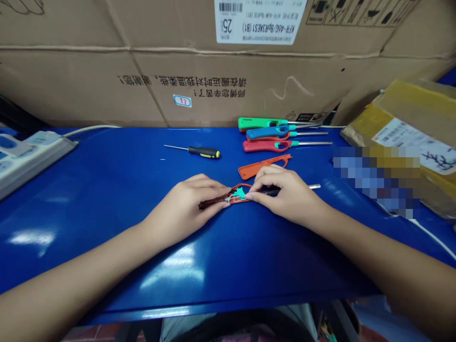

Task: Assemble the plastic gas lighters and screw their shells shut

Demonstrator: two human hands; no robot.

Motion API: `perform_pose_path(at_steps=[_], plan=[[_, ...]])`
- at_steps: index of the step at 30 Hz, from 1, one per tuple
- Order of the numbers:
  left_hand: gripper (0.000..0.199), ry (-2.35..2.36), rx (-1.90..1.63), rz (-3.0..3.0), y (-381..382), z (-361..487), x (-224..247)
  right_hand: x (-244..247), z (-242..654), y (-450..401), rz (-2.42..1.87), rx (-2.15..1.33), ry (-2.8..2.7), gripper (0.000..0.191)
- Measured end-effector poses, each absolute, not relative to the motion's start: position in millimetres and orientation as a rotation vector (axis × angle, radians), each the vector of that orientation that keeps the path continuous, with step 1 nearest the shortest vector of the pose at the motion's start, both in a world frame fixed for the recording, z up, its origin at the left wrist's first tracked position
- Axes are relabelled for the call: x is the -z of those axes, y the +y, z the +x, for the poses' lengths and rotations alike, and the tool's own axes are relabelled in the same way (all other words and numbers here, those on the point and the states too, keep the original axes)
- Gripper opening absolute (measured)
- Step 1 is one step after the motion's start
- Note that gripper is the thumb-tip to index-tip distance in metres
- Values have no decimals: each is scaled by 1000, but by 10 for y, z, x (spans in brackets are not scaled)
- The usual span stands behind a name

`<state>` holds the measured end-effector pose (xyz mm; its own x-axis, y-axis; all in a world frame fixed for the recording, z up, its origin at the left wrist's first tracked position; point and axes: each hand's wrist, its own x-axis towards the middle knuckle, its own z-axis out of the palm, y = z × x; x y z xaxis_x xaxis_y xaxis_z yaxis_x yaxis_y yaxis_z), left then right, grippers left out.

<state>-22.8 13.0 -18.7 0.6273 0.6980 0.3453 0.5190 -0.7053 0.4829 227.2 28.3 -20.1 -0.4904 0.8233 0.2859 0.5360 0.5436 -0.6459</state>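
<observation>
Over the blue table, my left hand (194,199) is closed round the dark brown rear end of an opened long-nosed lighter (213,202). Inside the lighter's orange shell a green trigger (239,192) and a thin pale wire or tube show. My right hand (281,192) has thumb and fingers pinched at the trigger's right side; the fingers partly hide what they grip. The lighter's metal tube pokes out to the right, beyond this hand. Just behind my right fingers lies a loose orange shell half (252,168), its hollow inner side showing.
Several whole lighters, green (261,124), blue (263,133) and red (261,146) among them, lie at the back. A black-and-yellow screwdriver (204,152) is left of them. A power strip (32,156) sits at far left, a taped carton (409,137) at right. A large cardboard box (89,90) stands behind.
</observation>
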Motion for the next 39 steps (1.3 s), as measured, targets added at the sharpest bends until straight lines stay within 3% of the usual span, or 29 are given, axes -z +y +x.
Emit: perform_pose_path(at_steps=[9, 20, 24, 28, 39], plan=[[39, 964, -726, 2575, 115, -221, 203, 186, 2241, 258, -1154, -619, -2195, 11], [42, 935, -536, 2662, 99, -213, 199, 134, 2278, 268, -1082, -553, -2271, 21], [44, 913, -572, 2656, 104, -213, 232, 104, 2348, 288, -1147, -610, -2203, 12], [47, 889, -572, 2659, 107, -214, 240, 120, 2418, 304, -1203, -733, -2297, 32], [51, 794, -563, 2825, 98, -262, 261, 83, 2384, 242, -1141, -743, -2433, 11]])
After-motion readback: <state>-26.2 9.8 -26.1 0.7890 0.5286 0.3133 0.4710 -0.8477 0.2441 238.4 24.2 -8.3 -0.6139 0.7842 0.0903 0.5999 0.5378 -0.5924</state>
